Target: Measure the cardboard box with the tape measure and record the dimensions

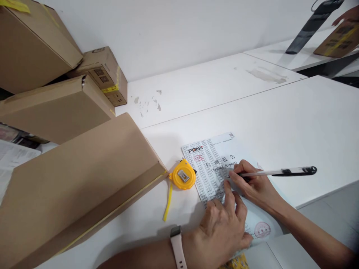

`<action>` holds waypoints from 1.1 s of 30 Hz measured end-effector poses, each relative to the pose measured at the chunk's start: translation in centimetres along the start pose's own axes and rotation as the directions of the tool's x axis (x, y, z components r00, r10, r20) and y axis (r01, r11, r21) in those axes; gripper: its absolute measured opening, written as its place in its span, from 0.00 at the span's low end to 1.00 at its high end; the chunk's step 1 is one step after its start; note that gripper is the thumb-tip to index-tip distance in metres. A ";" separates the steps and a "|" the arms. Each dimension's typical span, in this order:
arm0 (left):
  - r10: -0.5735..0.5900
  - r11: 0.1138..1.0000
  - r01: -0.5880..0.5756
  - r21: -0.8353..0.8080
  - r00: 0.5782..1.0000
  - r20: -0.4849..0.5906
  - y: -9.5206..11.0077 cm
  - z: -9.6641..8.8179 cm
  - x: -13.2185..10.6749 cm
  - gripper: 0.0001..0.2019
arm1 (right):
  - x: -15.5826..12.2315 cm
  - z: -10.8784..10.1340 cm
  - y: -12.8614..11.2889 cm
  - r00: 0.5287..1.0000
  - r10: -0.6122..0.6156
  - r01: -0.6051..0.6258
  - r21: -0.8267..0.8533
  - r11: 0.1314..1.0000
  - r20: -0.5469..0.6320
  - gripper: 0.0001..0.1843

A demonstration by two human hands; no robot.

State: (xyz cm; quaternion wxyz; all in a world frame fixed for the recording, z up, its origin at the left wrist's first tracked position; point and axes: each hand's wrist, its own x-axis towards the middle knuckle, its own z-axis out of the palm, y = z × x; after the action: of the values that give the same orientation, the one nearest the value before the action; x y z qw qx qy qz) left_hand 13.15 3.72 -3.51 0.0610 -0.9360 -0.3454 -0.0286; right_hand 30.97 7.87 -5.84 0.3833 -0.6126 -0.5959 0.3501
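Observation:
A printed paper point(221, 144) headed "Testing Report" lies on the white table, with rows of small handwritten marks down its left side and a round red stamp low on it. My right hand point(254, 183) grips a pen point(291, 172) with a clear barrel and black cap end, its tip against the paper near the middle. Across the lower part of the sheet rests my left hand point(224, 224), fingers spread and pressing it flat. A yellow tape measure point(183, 175) sits just left of the paper, touching a cardboard box corner, its yellow strap trailing down.
A large cardboard box point(84, 179) fills the left, with more boxes point(103, 73) stacked behind it against the wall. At the far right stand a dark bottle point(311, 28) and a small carton point(338, 39) under another person's hand point(349, 15). The table's edge point(325, 196) runs along the right.

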 end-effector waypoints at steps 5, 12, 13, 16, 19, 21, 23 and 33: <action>0.012 1.000 -0.012 -0.004 1.000 -0.005 0.1 0.2 -0.2 0.36 | 0.0 0.1 -0.1 1.000 -0.027 0.027 -0.018 0.999 -0.001 0.14; 0.014 1.000 -0.014 -0.002 1.000 -0.001 -0.1 0.0 -0.2 0.35 | 0.1 0.1 -0.1 1.000 0.001 -0.001 0.009 1.000 -0.001 0.15; 0.014 1.000 -0.014 0.001 1.000 -0.004 -0.1 0.0 -0.2 0.35 | 0.1 0.1 -0.1 1.000 0.002 -0.002 0.011 1.000 0.000 0.15; 0.005 1.000 -0.005 -0.002 1.000 -0.014 0.0 0.1 -0.2 0.36 | 0.1 0.1 0.0 1.000 0.013 -0.013 0.009 1.000 -0.009 0.15; -0.002 1.000 0.002 -0.004 1.000 -0.016 0.1 0.4 -0.2 0.38 | 0.0 0.0 0.0 0.999 0.031 -0.031 0.010 0.999 -0.035 0.16; -0.005 1.000 0.005 0.001 1.000 -0.020 0.2 0.5 -0.2 0.38 | 0.0 0.0 0.1 0.998 0.046 -0.045 0.014 0.999 -0.050 0.16; -0.007 1.000 0.008 0.007 1.000 -0.030 0.2 0.5 -0.3 0.38 | 0.0 0.0 0.0 0.997 0.058 -0.057 0.017 0.998 -0.050 0.16; -0.003 1.000 0.004 0.004 1.000 -0.015 0.1 0.2 -0.3 0.39 | -0.1 0.1 0.1 0.998 0.048 -0.047 0.009 0.999 -0.034 0.15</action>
State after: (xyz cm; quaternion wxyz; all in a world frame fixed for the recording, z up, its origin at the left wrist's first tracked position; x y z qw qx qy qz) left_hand 12.94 3.48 -3.76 0.0654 -0.9351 -0.3467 -0.0350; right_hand 30.92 7.78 -6.02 0.3874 -0.6310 -0.5732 0.3510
